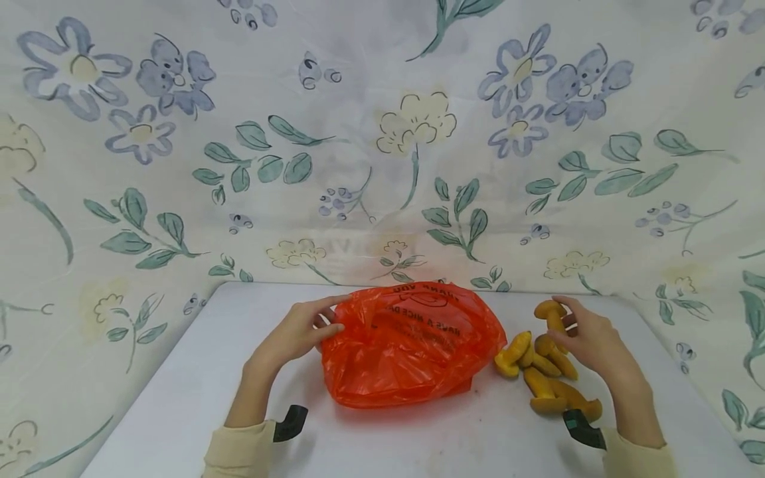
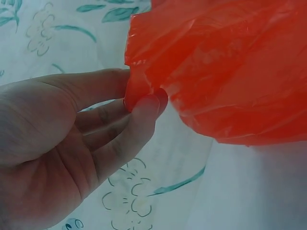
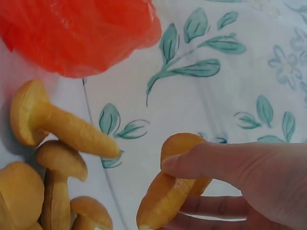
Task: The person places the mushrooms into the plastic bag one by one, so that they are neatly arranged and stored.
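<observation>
A red plastic bag [image 1: 412, 352] with dark printing stands puffed up on the white table. My left hand [image 1: 305, 326] pinches its left edge between thumb and fingers, as the left wrist view shows with the bag's edge [image 2: 144, 81]. On the right, my right hand [image 1: 588, 332] holds a yellow-brown mushroom [image 3: 168, 191] by its stem, above the others. Several more mushrooms [image 1: 540, 385] lie loosely grouped on the table between the bag and my right wrist. What is inside the bag is hidden.
The white table [image 1: 179, 398] reaches back to a flower-patterned cloth [image 1: 358, 166] that hangs behind and at both sides. Dark wrist-mounted pieces [image 1: 291, 423] stick out from both cuffs, the right one beside the nearest mushrooms.
</observation>
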`<state>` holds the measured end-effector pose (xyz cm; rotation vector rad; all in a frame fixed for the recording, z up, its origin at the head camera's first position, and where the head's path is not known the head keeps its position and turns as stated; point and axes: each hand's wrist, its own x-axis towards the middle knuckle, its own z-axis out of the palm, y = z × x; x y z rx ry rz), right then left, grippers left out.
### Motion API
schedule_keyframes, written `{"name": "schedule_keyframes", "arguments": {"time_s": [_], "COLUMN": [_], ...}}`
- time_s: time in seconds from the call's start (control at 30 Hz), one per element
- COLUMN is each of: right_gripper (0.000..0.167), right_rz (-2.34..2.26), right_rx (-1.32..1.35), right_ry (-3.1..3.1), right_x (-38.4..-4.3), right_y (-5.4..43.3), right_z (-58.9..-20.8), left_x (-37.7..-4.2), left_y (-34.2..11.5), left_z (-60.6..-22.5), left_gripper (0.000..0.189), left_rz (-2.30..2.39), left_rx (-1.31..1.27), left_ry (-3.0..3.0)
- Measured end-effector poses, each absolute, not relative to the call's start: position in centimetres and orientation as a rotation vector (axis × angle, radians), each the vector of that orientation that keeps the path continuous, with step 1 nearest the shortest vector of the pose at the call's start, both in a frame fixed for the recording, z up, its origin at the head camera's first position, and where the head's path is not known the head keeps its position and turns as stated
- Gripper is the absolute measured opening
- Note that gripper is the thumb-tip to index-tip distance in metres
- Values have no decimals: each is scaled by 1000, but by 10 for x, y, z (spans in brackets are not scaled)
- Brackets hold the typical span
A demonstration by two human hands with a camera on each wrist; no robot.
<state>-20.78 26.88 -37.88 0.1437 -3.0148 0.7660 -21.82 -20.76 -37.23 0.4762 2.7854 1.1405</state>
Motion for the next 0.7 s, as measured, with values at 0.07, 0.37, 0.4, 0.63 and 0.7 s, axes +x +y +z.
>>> {"name": "schedule_keyframes", "arguments": {"time_s": [0.07, 0.37, 0.4, 0.63, 0.7], "right_gripper": [65, 64, 64, 65, 64], "right_rz": [770, 744, 742, 729, 721], "right_rx": [153, 216, 224, 264, 277], "right_ry": [-3013, -3009, -3012, -3028, -3030], "right_x": [-208, -209, -209, -211, -212], "right_y": [267, 260, 258, 242, 238], "right_z": [-377, -365, -363, -347, -343], "left_x": [-219, -220, -220, -221, -221], "left_y": [-206, -203, -203, -203, -203], "left_z": [-373, -373, -373, -374, -375], "left_gripper": [53, 53, 53, 54, 54], "left_rz": [1146, 1146, 1148, 1150, 1150], "left_rx": [486, 524, 522, 507, 511], "left_ry": [2787, 2799, 2800, 2801, 2802]}}
